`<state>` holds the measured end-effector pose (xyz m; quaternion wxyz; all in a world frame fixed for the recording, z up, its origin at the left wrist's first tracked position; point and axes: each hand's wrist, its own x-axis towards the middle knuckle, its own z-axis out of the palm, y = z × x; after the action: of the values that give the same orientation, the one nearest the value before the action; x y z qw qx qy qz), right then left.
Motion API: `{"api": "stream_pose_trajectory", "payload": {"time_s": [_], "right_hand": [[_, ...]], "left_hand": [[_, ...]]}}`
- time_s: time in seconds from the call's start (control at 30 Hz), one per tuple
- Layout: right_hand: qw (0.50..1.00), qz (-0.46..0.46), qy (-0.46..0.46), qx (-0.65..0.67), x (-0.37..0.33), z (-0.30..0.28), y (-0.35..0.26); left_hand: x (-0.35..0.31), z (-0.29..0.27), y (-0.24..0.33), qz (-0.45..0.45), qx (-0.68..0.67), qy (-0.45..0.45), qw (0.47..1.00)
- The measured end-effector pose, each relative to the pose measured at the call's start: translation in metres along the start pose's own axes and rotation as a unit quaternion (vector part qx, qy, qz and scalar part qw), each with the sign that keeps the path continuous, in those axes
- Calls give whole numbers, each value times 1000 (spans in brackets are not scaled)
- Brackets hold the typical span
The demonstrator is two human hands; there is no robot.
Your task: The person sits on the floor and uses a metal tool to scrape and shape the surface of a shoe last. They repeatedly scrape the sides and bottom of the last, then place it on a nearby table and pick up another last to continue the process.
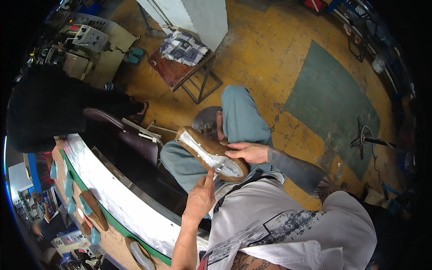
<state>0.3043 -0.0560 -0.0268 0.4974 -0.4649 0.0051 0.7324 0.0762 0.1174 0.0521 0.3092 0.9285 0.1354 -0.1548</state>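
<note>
Across my lap lies a brown shoe [208,156] with its bottom turned up, showing a whitish sole face with small white dots along it. My right hand [253,152] grips its edge near the broad end, thumb on the upturned side. My left hand [201,196] is closed, index finger stretched along a small tool with a silvery tip [219,170]. That tip meets the whitish face near the broad end. The fingers hide most of the tool, so its kind does not show.
To my left runs a bench with a shiny metal-like strip [112,180], holding brown shoes [93,210] and teal pieces [69,184]. Beyond it are a dark chair [130,139] and a person in black [49,103]. Ahead stands a small table [173,72] with a checked cloth.
</note>
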Motion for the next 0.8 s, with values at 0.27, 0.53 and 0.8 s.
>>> {"api": "stream_pose_trajectory", "payload": {"time_s": [0.27,0.53,0.8], "right_hand": [[999,29,33,-23,-12,9,-14],[996,27,40,-78,14,-13,19],[986,-42,-27,-158,22,-20,32]], "left_hand": [[1,20,21,-12,209,21,978],[2,16,9,-95,-139,-67,983],[0,11,23,-94,-92,-31,991]]}}
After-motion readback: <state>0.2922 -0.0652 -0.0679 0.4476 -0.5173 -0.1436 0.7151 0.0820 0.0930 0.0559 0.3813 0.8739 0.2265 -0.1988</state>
